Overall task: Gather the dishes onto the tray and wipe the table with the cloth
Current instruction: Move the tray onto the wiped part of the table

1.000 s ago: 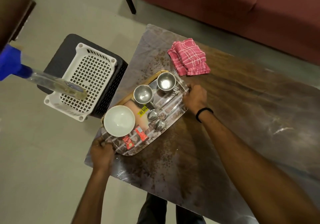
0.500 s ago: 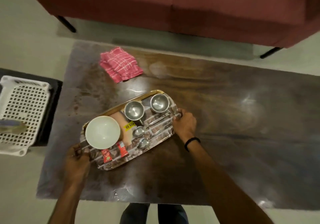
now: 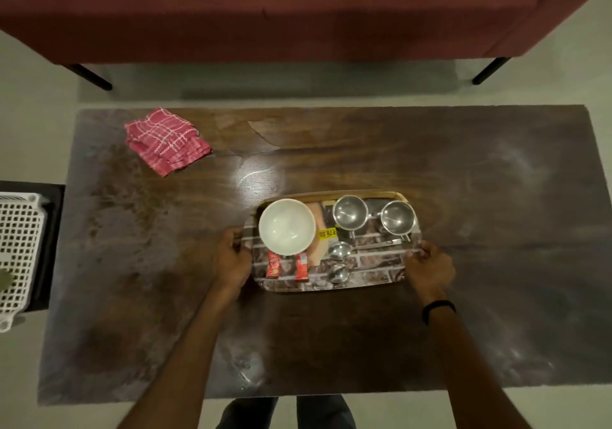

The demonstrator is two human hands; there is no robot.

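The patterned tray sits square near the middle of the dark wooden table. On it stand a white bowl, two steel cups, two spoons and two red sachets. My left hand grips the tray's left end. My right hand grips its right end. A folded pink checked cloth lies at the table's far left corner, apart from the tray. Brown crumbs and smears cover the left part of the table.
A white plastic basket rests on a dark stool at the far left, beside the table. A dark red sofa runs along the far side, its black legs on the pale floor.
The tray has travelled from the table's left edge toward the middle and turned from tilted to square. Both hands kept their grip on its ends. The view swung right.
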